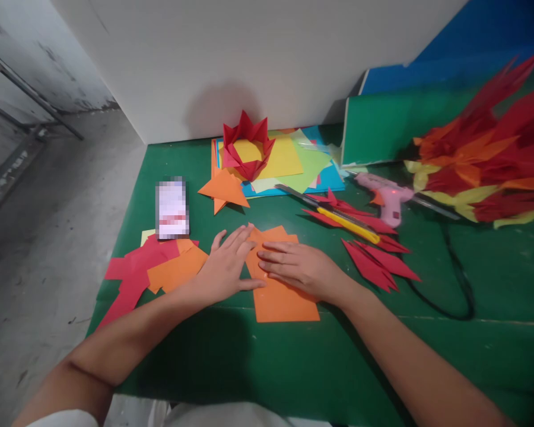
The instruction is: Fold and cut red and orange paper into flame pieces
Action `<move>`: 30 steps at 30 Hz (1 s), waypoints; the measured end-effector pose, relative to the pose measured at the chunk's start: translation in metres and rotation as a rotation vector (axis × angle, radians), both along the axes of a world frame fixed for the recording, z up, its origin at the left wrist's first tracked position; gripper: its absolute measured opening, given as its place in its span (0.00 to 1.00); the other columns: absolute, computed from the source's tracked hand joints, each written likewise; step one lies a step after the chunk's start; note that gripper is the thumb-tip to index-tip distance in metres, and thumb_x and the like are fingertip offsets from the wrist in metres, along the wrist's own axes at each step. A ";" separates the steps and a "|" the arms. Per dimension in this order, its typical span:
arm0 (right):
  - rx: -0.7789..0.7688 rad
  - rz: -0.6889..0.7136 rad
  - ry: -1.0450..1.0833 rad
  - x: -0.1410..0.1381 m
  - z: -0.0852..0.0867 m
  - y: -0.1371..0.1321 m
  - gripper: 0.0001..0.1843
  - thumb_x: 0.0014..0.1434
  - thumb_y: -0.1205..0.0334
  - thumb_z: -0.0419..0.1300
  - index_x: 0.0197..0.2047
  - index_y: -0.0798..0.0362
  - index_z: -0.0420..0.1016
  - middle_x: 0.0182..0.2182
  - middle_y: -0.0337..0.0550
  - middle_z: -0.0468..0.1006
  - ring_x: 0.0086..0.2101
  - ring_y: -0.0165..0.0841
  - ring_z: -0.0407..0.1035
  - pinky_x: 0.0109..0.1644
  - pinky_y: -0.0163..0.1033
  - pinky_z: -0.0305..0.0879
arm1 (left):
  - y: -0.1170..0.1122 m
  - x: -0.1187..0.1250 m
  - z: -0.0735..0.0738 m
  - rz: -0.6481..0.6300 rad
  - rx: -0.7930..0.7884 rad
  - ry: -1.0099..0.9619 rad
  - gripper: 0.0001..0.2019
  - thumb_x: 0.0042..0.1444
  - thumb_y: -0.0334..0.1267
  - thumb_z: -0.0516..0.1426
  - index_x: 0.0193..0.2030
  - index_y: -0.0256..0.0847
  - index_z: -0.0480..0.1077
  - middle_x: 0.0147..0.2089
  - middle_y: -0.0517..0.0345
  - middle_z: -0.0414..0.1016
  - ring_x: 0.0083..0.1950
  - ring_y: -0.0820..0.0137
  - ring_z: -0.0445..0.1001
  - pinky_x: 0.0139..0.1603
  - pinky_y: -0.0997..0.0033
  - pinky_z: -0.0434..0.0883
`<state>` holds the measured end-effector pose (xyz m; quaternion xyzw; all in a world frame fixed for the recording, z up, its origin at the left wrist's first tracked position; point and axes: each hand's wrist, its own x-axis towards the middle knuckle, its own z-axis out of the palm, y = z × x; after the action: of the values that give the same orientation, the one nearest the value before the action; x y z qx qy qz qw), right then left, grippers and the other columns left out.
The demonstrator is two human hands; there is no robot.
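Orange paper (287, 305), seemingly more than one sheet with offset upper corners, lies on the green table (196, 367) in front of me. My right hand (300, 267) rests flat on it, fingers stretched to the left. At its left edge is my left hand (226, 264), fingers apart, the thumb touching the paper and the fingertips at its upper left corner. Beside my left wrist lie orange paper pieces (178, 270) and red paper strips (136, 267). What lies beneath my palms is hidden.
A red folded paper ring (266, 155) sits on stacked coloured paper (289, 157). Near it are an orange folded star (225, 188) and a phone (172, 210). Rightward lie a yellow cutter (347, 225), red folded pieces (378, 261), a pink glue gun (389, 196) with black cord, and red-orange paper petals (485, 148).
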<state>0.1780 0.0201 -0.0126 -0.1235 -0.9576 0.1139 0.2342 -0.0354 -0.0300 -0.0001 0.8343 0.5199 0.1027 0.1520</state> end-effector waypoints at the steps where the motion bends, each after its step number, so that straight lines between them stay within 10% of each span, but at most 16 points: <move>1: 0.000 -0.002 0.001 0.000 0.000 0.000 0.13 0.64 0.67 0.54 0.48 0.56 0.77 0.47 0.46 0.79 0.54 0.39 0.69 0.57 0.46 0.70 | 0.000 0.000 0.000 0.001 0.000 0.003 0.29 0.51 0.60 0.58 0.52 0.40 0.63 0.70 0.41 0.51 0.69 0.55 0.52 0.66 0.44 0.50; 30: 0.000 0.009 0.017 -0.002 0.002 -0.001 0.13 0.64 0.68 0.53 0.48 0.56 0.76 0.46 0.45 0.80 0.52 0.37 0.70 0.58 0.45 0.69 | 0.001 -0.001 -0.001 0.016 0.023 0.002 0.30 0.48 0.60 0.60 0.50 0.41 0.64 0.69 0.42 0.54 0.69 0.53 0.52 0.66 0.42 0.48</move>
<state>0.1764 0.0195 -0.0104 -0.1179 -0.9561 0.1160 0.2420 -0.0361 -0.0290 -0.0008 0.8317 0.5257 0.1091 0.1412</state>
